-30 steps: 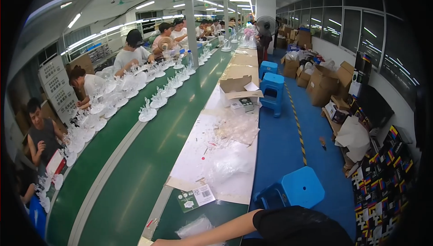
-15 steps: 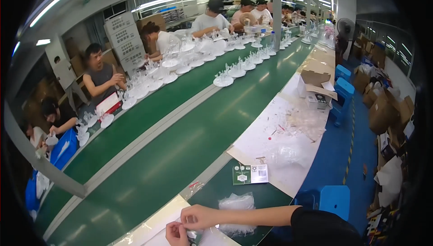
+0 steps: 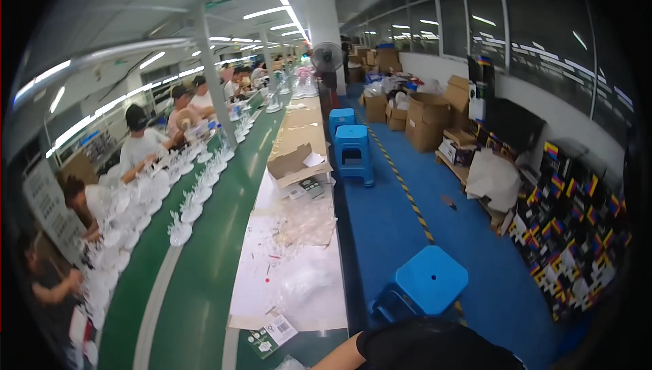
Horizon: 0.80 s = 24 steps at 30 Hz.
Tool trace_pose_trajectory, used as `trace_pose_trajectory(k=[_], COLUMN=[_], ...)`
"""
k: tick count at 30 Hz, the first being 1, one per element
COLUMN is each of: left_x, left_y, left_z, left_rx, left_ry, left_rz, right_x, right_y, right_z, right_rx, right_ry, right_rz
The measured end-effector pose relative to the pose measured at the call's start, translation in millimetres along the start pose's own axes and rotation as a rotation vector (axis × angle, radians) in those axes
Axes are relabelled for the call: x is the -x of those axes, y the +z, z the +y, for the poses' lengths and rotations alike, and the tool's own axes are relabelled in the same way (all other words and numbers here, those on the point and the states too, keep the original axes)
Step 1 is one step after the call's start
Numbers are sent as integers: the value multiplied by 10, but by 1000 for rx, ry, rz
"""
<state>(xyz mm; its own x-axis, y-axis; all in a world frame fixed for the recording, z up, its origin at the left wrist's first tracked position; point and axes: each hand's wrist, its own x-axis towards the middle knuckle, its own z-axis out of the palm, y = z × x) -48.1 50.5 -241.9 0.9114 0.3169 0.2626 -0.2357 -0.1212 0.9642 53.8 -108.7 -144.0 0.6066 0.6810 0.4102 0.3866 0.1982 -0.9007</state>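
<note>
Neither of my hands shows now. My bare right forearm [image 3: 345, 355] and black sleeve [image 3: 435, 346] come in at the lower edge, and the hand lies below the picture. Just past the forearm is a bit of clear plastic packaging [image 3: 291, 364]. A green and white printed card [image 3: 273, 336] lies at the near end of the bench, by the edge of its white covering [image 3: 251, 295]. Crumpled clear plastic film [image 3: 305, 288] rests on that covering, with small scraps beyond it.
An opened cardboard box [image 3: 299, 166] stands farther along the bench. Left runs a green conveyor [image 3: 197, 295] with rows of clear plastic pieces [image 3: 193, 210] and several co-workers beyond. Blue stools [image 3: 435, 278] stand on the blue floor at right, cartons [image 3: 429, 122] along the wall.
The view has swung to the right, bringing the aisle, stools and stacked boxes further in. Both hands, which were close together over the bench with fingers pinched, have left the picture.
</note>
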Motion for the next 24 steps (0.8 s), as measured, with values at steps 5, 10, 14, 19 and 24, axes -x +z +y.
trace_pose_trajectory(k=[5,10,14,19,24], left_x=[-30,-51,-146,-225,-79], left_y=[142,251,290,382,307], left_z=[209,457,437,666,887], left_rx=[68,87,-111,-188,-53], left_ry=[22,-29,-174,-58,-201], left_rz=[-111,-34,53,138,172], right_x=[57,73,36,7,6], right_y=[11,113,-99,-215,-122], right_z=[3,136,499,145,-114], right_rx=[29,15,-49,56,18], right_ry=[43,-10,-97,90,208], right_rz=[-3,-5,-6,-21,-125])
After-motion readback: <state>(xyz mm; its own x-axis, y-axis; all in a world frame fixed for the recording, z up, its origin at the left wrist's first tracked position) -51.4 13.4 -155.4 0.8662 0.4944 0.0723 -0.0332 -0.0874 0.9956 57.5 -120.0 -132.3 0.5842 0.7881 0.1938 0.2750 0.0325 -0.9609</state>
